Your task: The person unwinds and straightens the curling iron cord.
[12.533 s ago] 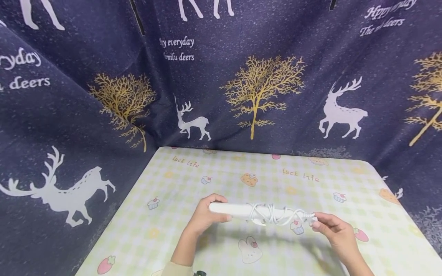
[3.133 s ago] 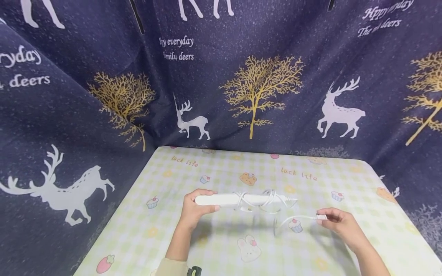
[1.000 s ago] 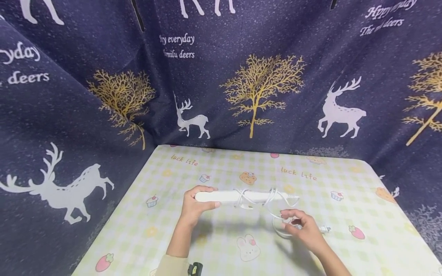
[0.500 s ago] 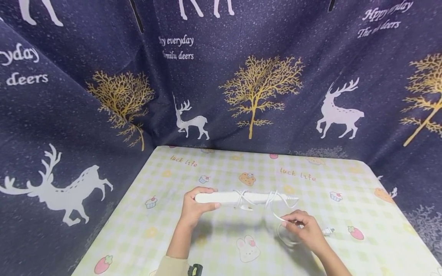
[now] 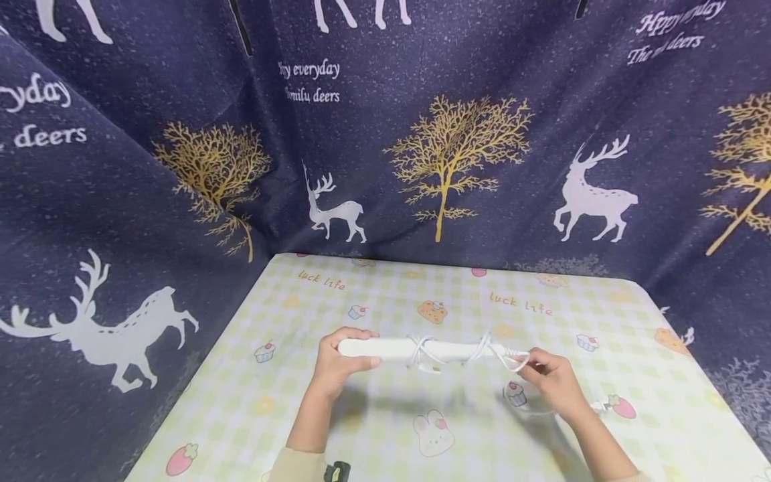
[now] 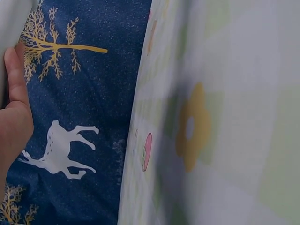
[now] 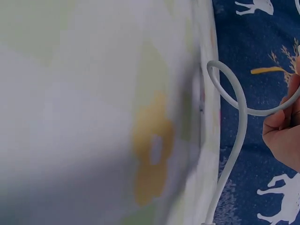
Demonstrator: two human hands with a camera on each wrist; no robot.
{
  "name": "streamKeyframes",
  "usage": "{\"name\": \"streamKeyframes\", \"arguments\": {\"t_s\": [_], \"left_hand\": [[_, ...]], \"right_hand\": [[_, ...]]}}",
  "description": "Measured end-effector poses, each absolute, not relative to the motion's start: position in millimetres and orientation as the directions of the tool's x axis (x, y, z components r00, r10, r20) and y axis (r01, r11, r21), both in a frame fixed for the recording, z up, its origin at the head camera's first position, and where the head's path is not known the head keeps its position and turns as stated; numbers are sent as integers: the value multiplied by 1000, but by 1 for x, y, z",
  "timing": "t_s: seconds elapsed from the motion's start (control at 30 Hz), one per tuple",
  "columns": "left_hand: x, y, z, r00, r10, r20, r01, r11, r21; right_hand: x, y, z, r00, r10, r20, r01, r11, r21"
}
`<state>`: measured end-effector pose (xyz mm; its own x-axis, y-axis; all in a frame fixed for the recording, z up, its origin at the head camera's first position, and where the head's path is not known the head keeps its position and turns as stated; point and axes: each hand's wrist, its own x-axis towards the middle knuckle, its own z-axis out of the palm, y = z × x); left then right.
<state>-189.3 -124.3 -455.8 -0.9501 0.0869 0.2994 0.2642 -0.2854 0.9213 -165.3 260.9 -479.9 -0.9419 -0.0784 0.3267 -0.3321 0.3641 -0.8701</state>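
Observation:
In the head view a long white corded appliance [image 5: 391,349], shaped like a hair straightener, is held level above the table. My left hand [image 5: 337,361] grips its rounded left end, thumb below and fingers behind. White cord [image 5: 482,348] crosses around its body in loose wraps. At its right end, just past the ribbed cord sleeve [image 5: 512,352], my right hand [image 5: 554,381] pinches the cord. The free cord hangs in a loop under that hand, and the plug [image 5: 599,406] dangles beyond the wrist. The right wrist view shows the hanging cord [image 7: 241,112] curling up to the fingers.
A table with a pale green checked cloth [image 5: 337,308], printed with cupcakes and strawberries, lies beneath both hands. Dark blue fabric [image 5: 506,221] with deer and golden trees stands behind the table and along its left side.
Earlier my right hand held the plug out to the right; it now pinches the cord up by the appliance's right end. Some cord has come off the wraps. My left hand keeps its grip.

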Motion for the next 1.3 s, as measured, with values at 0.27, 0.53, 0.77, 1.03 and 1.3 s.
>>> {"name": "streamKeyframes", "arguments": {"t_s": [0.27, 0.53, 0.77, 1.03, 1.3], "left_hand": [[-191, -125, -461, -961, 128, 246, 208, -257, 944], [-191, -126, -465, -969, 81, 232, 210, -214, 954], [-184, -126, -449, -978, 14, 209, 201, -216, 955], [-179, -125, -436, -981, -53, 187, 193, -166, 967], [-185, -130, -448, -982, 12, 187, 180, -219, 959]], "right_hand": [[-168, 272, -457, -951, 11, 310, -289, 333, -898], [-155, 273, -443, -915, -37, 401, -399, 224, -889], [-140, 274, -441, -875, -216, 432, -467, 144, -873], [-143, 274, -451, -797, -424, 429, -533, 163, -830], [-146, 270, -464, -887, -359, 292, -424, 379, -822]]}}
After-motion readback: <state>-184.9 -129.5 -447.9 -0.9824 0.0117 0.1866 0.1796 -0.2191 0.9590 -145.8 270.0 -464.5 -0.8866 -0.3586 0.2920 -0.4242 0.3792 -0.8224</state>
